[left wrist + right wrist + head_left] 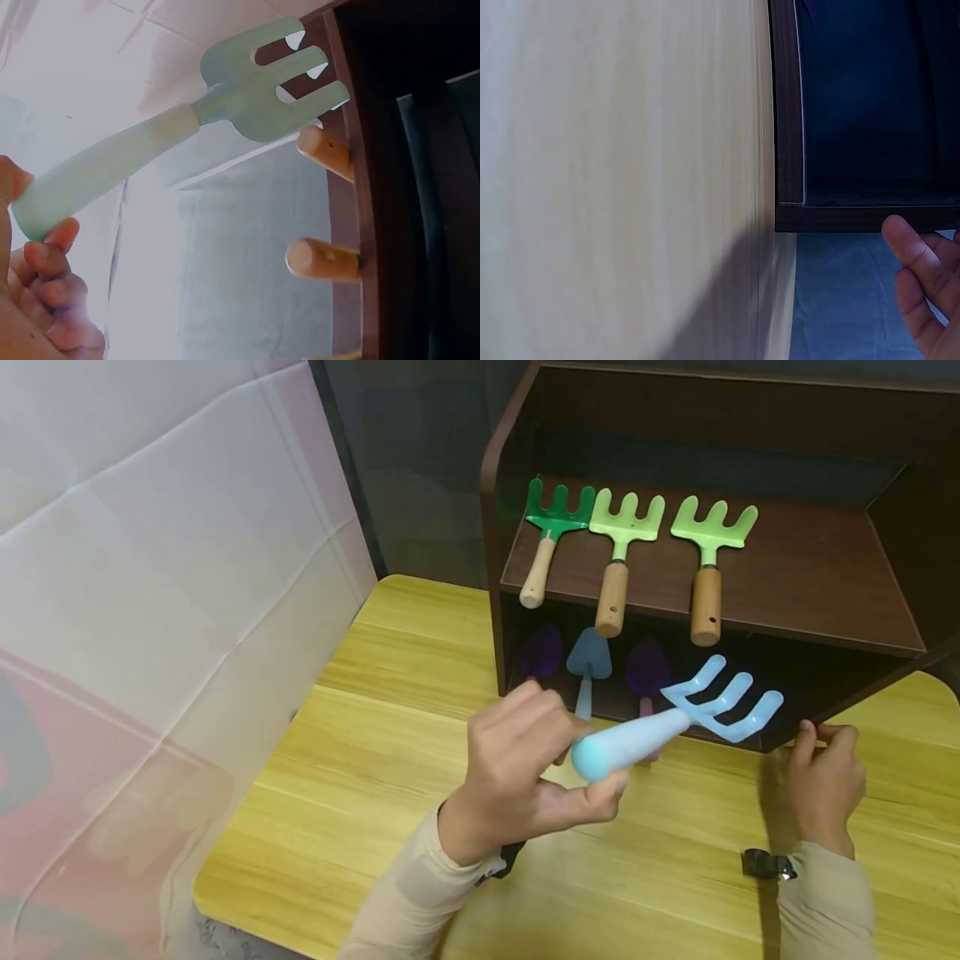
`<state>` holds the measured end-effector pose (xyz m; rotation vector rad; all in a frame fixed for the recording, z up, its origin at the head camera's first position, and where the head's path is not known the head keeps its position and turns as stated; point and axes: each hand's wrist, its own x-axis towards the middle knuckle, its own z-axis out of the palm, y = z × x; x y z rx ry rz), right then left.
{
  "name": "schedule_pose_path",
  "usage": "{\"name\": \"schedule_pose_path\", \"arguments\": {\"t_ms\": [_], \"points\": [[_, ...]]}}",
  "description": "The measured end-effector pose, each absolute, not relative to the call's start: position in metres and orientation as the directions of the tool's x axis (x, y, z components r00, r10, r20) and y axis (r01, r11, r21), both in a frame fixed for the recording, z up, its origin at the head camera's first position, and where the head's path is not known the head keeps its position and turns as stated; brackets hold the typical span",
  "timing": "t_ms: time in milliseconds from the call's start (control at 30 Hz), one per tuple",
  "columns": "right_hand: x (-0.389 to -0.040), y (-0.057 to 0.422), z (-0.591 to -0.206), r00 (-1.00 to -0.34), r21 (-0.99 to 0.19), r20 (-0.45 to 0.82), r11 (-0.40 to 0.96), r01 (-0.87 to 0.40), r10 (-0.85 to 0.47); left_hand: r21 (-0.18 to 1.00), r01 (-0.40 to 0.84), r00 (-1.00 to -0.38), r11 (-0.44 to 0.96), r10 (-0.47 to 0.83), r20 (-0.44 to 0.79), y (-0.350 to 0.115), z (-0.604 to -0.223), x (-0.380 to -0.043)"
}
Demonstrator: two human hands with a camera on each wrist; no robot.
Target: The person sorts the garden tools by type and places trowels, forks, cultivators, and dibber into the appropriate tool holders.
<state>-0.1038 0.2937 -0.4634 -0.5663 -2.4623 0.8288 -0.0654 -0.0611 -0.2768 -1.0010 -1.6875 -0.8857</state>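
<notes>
My left hand (517, 760) pinches the butt of a light blue hand fork (637, 741) between thumb and fingers. The fork is raised in front of the dark brown shelf (810, 560), its three prongs pointing right and away in the head view. In the left wrist view, the fork's head (255, 86) overlaps the shelf's front edge, and its handle runs back to the left hand (45, 285). At the shelf's lower right front corner is my right hand (828, 781), its thumb (904, 238) at the edge of the side panel (840, 219).
On the upper board lie a dark green fork (555, 518) and two lime forks (624, 527), wooden handles jutting over the edge. Below are a blue-grey trowel (589, 656) and two purple trowels (543, 652). The shelf stands on a yellow wood-grain table (337, 793); a pale curtain (187, 527) hangs left.
</notes>
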Motion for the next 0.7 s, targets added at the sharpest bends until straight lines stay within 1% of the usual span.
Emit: {"name": "schedule_pose_path", "arguments": {"t_ms": [233, 467, 567, 700], "points": [[-0.104, 0.293, -0.464, -0.798, -0.638, 0.315, 0.737, 0.224, 0.514, 0.084, 0.914, -0.188, 0.397, 0.230, 0.955, -0.048, -0.269, -0.070], [-0.103, 0.292, -0.464, -0.791, -0.636, 0.336, 0.742, 0.211, 0.512, 0.022, 0.888, -0.141, 0.458, 0.227, 0.964, -0.034, -0.263, -0.076], [-0.103, 0.292, -0.465, -0.791, -0.637, 0.334, 0.742, 0.211, 0.512, 0.002, 0.875, -0.131, 0.485, 0.232, 0.964, -0.028, -0.261, -0.078], [-0.104, 0.292, -0.466, -0.790, -0.634, 0.339, 0.744, 0.208, 0.510, -0.003, 0.863, -0.132, 0.505, 0.231, 0.964, -0.020, -0.261, -0.081]]}}
